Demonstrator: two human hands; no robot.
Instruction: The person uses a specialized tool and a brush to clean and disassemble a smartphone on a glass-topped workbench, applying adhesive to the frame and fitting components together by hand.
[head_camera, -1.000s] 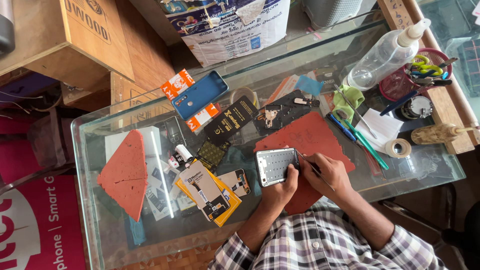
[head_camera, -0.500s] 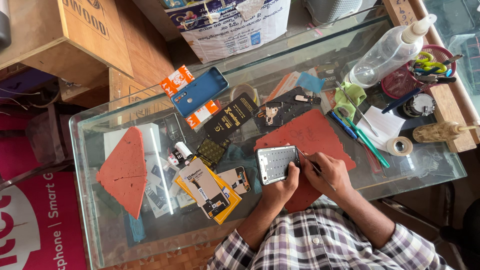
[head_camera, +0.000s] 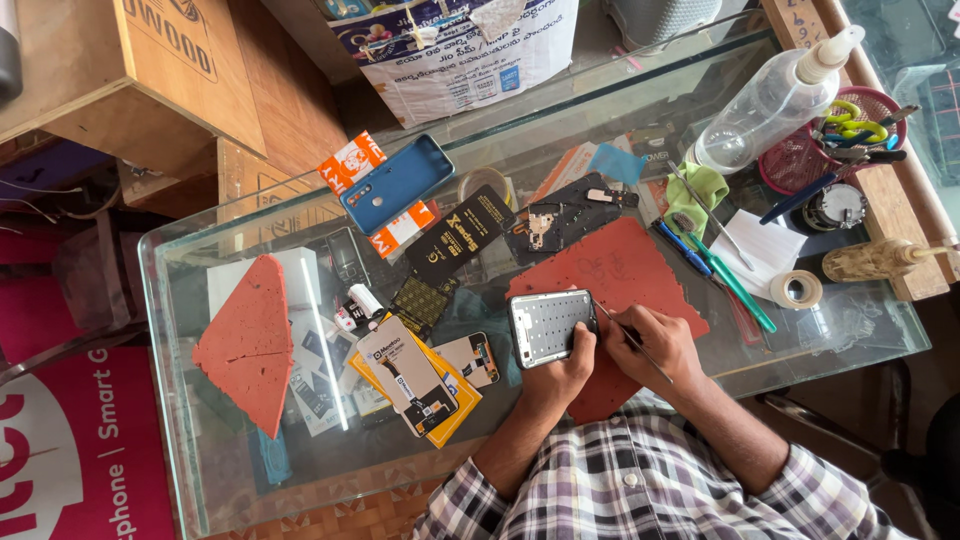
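A phone frame (head_camera: 550, 325) with a grey perforated inner plate lies on a red mat (head_camera: 620, 270) on the glass table (head_camera: 180, 290). My left hand (head_camera: 562, 370) grips its lower right edge. My right hand (head_camera: 660, 345) holds a thin metal tool (head_camera: 628, 337) whose tip touches the frame's right side. Both forearms come up from the bottom of the view in plaid sleeves.
A black phone back part (head_camera: 560, 218) lies above the mat, a blue phone case (head_camera: 395, 183) further left. A red triangular mat (head_camera: 250, 340), a spray bottle (head_camera: 775, 95), a tape roll (head_camera: 796, 289), screwdrivers (head_camera: 720, 270) and a red tool basket (head_camera: 835, 150) surround the work spot.
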